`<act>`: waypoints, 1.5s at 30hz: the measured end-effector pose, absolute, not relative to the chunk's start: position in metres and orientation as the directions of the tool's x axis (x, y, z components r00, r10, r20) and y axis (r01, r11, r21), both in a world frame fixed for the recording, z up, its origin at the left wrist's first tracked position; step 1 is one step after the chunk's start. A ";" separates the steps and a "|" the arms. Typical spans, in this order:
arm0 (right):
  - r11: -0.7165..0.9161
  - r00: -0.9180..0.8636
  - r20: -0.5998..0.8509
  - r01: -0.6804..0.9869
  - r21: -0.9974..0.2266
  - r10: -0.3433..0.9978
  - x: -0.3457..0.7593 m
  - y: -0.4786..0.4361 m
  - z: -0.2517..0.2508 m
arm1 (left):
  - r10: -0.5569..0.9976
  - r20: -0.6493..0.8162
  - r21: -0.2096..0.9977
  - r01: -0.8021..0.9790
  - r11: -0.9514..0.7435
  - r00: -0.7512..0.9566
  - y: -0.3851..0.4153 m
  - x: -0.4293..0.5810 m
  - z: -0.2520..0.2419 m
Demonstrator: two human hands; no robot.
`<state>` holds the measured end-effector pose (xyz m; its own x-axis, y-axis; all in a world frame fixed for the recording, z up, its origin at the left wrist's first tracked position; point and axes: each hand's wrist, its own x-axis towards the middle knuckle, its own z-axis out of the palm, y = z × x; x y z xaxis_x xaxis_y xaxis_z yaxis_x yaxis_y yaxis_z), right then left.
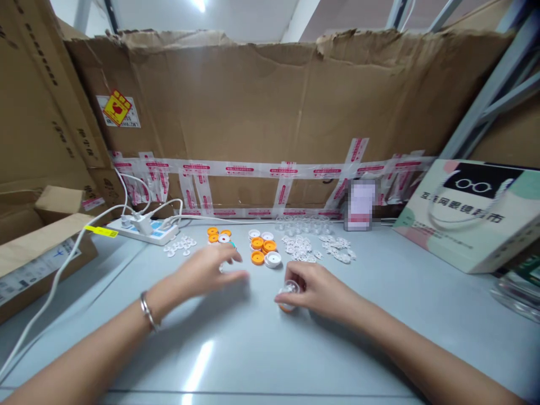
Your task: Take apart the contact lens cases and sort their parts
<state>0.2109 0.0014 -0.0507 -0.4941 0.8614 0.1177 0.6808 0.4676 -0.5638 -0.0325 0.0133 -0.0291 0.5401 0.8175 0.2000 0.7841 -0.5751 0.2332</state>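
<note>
My right hand (310,287) grips a small round piece (290,289) with a clear top and an orange bottom, low over the grey table (236,360). My left hand (211,267) hovers to the left with thumb and fingers apart and nothing visible between them. Just behind its fingertips are orange and white round caps (214,238). Between and beyond the hands stand more orange caps (257,257) and white caps (273,259). Flat white cut-out pieces (297,247) lie in a pile behind my right hand, with another pile (338,249) to their right.
Clear round cups (304,226) line the back, beside an upright phone (360,205). Small white parts (179,246) lie near a power strip (145,230) with cables. A paper bag (468,214) stands right; a cardboard box (42,259) sits left.
</note>
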 end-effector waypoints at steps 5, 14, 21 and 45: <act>0.456 -0.450 0.149 0.714 -0.531 0.880 0.191 -0.007 -0.068 | 0.766 0.189 0.409 0.660 -0.630 0.614 -0.016 0.022 -0.070; 0.708 -0.676 0.214 0.657 -0.258 0.705 0.191 -0.010 -0.067 | 0.793 0.227 0.610 0.552 -0.568 0.565 -0.005 0.027 -0.081; 0.883 -0.853 0.240 0.423 -0.204 0.464 0.202 -0.012 -0.063 | 0.785 0.176 0.650 0.529 -0.546 0.594 0.000 0.020 -0.081; 0.670 -0.658 0.291 0.446 -0.593 0.695 0.201 -0.004 -0.071 | 0.804 0.187 0.668 0.526 -0.526 0.565 0.006 0.019 -0.086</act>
